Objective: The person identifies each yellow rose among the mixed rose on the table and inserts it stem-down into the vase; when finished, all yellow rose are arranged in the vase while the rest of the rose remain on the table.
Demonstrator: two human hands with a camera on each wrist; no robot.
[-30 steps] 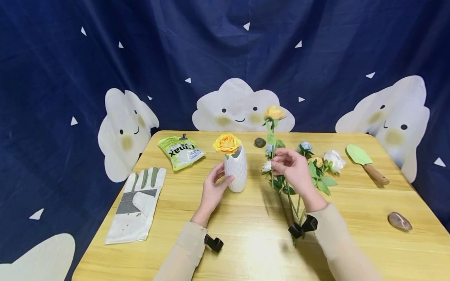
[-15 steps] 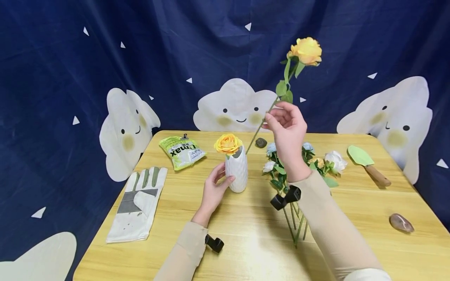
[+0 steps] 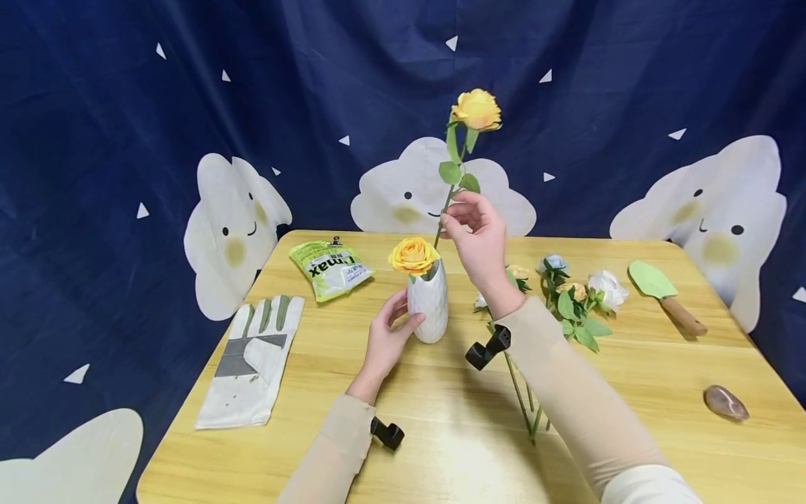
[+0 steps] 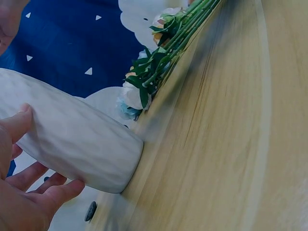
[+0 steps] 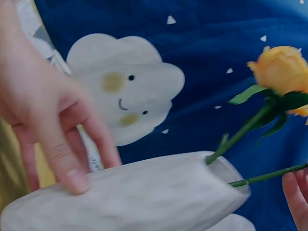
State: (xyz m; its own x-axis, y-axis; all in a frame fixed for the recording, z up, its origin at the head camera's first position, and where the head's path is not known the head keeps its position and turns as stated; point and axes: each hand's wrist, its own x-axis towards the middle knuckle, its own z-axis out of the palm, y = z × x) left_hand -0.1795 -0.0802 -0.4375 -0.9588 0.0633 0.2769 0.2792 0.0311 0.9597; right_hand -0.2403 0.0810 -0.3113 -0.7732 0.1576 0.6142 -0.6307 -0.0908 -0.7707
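A white textured vase (image 3: 429,308) stands upright on the table, with one yellow rose (image 3: 413,256) in its mouth. My left hand (image 3: 392,334) grips the vase's side, thumb in front and fingers curled around it, as the left wrist view also shows. Above the vase, my right hand (image 3: 477,238) pinches the green stem of a second yellow rose (image 3: 476,110), its bloom high and leaning right. In the right wrist view that stem (image 5: 269,177) enters the vase opening beside the first rose's stem (image 5: 238,134). The lower end is hidden inside the vase (image 5: 130,192).
Several artificial flowers (image 3: 576,308) lie right of the vase, partly behind the right forearm. A green trowel (image 3: 653,278) and a brown stone (image 3: 725,402) are farther right. On the left lie a work glove (image 3: 252,364) and a clipped green bag (image 3: 330,269). A dark pebble (image 4: 91,211) shows in the left wrist view.
My right hand has lifted the second yellow rose from beside the loose flowers, then moved left, bringing its stem into the vase mouth. My left hand has kept its grip on the vase.
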